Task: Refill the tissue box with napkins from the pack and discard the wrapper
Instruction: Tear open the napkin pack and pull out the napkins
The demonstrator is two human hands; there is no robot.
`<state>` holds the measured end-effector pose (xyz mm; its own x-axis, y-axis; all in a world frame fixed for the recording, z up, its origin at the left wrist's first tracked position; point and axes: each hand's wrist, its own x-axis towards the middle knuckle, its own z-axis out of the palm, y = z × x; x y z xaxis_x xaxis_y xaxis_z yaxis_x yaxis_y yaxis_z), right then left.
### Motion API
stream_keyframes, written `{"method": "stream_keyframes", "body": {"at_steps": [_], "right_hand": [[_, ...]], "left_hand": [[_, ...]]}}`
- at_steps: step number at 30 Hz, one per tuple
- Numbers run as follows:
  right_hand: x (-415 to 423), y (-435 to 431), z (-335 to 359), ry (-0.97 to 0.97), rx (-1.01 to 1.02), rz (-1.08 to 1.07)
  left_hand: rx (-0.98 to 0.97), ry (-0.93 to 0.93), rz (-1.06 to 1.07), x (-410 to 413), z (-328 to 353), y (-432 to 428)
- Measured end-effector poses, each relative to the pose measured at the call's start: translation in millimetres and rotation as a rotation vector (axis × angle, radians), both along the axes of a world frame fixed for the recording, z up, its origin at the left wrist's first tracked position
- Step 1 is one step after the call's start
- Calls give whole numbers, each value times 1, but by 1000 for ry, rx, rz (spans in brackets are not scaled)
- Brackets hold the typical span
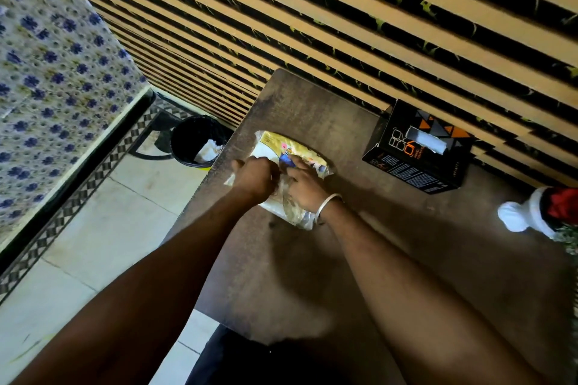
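A napkin pack (283, 147) in a yellow and clear plastic wrapper lies on the brown table (359, 244), near its left edge. My left hand (255, 176) and my right hand (305, 186) both pinch the wrapper on top of the pack, close together. A silver bangle sits on my right wrist. The black tissue box (419, 153) with orange print stands at the table's back right, a white tissue poking from its top slot.
A black waste bin (195, 141) with white paper inside stands on the tiled floor just left of the table. A white vase (531, 212) with red flowers is at the right edge. A slatted wall runs behind the table.
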<state>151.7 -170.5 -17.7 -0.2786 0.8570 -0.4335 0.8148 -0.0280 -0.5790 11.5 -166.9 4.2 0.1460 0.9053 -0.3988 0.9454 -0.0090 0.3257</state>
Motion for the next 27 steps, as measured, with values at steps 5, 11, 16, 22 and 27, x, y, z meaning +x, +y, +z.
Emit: {"method": "stream_keyframes", "body": {"at_steps": [5, 11, 16, 22, 27], "right_hand": [[0, 9, 7, 115, -111, -92], [3, -11, 18, 167, -29, -64], [-13, -49, 32, 151, 26, 65], [-16, -69, 31, 182, 50, 41], [-9, -67, 29, 394, -106, -236]], "left_hand": [[43, -165, -134, -26, 6, -23], [62, -155, -122, -65, 16, -55], [169, -198, 4, -76, 19, -71], [231, -122, -23, -75, 17, -89], [393, -85, 98, -68, 12, -109]]}}
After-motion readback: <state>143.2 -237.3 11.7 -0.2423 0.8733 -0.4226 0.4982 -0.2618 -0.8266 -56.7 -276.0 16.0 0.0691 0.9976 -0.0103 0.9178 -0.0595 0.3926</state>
